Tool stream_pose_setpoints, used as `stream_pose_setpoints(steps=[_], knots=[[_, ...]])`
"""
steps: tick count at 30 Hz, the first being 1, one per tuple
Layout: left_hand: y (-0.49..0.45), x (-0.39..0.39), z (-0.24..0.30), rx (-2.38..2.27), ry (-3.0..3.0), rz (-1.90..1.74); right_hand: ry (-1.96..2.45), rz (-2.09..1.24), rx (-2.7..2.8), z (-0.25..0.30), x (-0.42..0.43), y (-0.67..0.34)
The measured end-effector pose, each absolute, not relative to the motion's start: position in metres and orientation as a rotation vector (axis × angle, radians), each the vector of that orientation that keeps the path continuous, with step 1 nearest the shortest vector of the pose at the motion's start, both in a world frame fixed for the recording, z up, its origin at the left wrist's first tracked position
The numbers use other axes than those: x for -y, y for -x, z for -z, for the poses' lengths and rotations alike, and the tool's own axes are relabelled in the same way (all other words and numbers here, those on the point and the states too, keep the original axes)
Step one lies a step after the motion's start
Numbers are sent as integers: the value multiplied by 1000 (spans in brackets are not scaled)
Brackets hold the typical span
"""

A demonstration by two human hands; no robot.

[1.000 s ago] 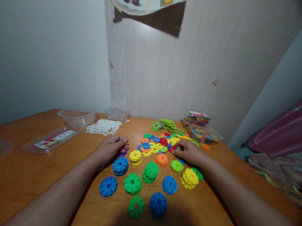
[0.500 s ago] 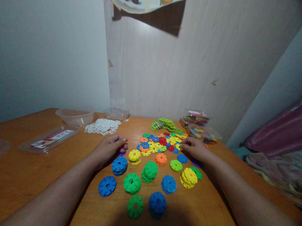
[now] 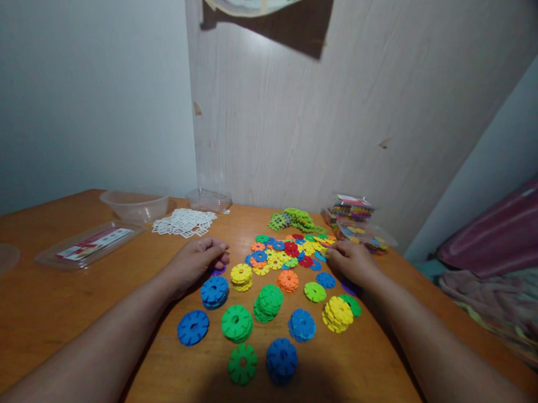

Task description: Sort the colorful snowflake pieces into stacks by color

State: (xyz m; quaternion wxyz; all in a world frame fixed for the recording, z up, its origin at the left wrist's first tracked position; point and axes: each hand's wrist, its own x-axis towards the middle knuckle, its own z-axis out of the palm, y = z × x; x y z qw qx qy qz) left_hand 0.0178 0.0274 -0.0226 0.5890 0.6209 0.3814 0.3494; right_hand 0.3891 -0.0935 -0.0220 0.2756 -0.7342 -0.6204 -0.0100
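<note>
Several slotted plastic discs lie on the wooden table in front of me, some in small stacks. My left hand (image 3: pixel 202 259) rests left of the loose pile, its fingers curled in and no object visible between them. Partly under it is a purple disc (image 3: pixel 218 271), with a blue stack (image 3: pixel 214 292) and a yellow stack (image 3: pixel 241 276) nearby. At the right edge of the mixed-colour pile (image 3: pixel 278 259), my right hand (image 3: pixel 349 262) has its fingers bent together; whatever they hold, if anything, is hidden. Another purple disc (image 3: pixel 349 288) shows partly beneath that hand.
Green stacks (image 3: pixel 268 302), blue stacks (image 3: pixel 282 360) and a yellow stack (image 3: pixel 337 314) stand nearer me. Behind are white square pieces (image 3: pixel 185 222), a clear bowl (image 3: pixel 135 206), light-green pieces (image 3: pixel 299 219) and a clear tub of discs (image 3: pixel 366 234). A clear lid (image 3: pixel 90 245) lies left.
My right hand has drawn slightly right, away from the pile's edge. My left hand stays about where it was. The whole view has shifted a little; the stacks look unchanged.
</note>
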Motion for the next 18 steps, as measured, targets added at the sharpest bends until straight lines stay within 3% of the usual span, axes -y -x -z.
stream_pose_setpoints(steps=[5, 10, 18], knots=[[-19, -24, 18, -900, -1447, -808, 1779, -588, 1325, 3, 115, -386], [-19, -22, 16, -905, -1429, -801, 1638, -1228, 1439, -18, 143, -388], [-19, -23, 17, -889, -1414, -815, 1601, -1512, 1558, -18, 147, -378]])
